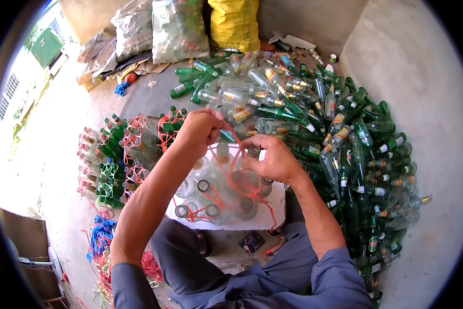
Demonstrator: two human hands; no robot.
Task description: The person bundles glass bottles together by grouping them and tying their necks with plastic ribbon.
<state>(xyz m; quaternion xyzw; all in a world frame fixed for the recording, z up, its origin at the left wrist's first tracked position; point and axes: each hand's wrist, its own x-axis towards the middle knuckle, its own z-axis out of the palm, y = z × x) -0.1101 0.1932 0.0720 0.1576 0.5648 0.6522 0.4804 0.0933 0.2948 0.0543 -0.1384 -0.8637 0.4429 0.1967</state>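
Note:
A cluster of clear glass bottles (222,170) stands upright on a white board (270,206) in front of my knees. Red plastic string (233,135) is looped and crossed around the bottle necks, and a loose tail hangs over the board's front right. My left hand (203,126), raised above the far edge of the cluster, is closed with the string pinched in its fingers. From there the string slants down to my right hand (273,159), whose thumb and fingers close on it beside a bottle neck (253,152). That hand partly hides the bottles behind it.
A large heap of loose green and clear bottles (365,149) spreads along the back and right. Tied bottle bundles (113,144) stand at left, above a tangle of coloured string (103,239). Full sacks (180,31), one yellow sack (235,23), line the back wall.

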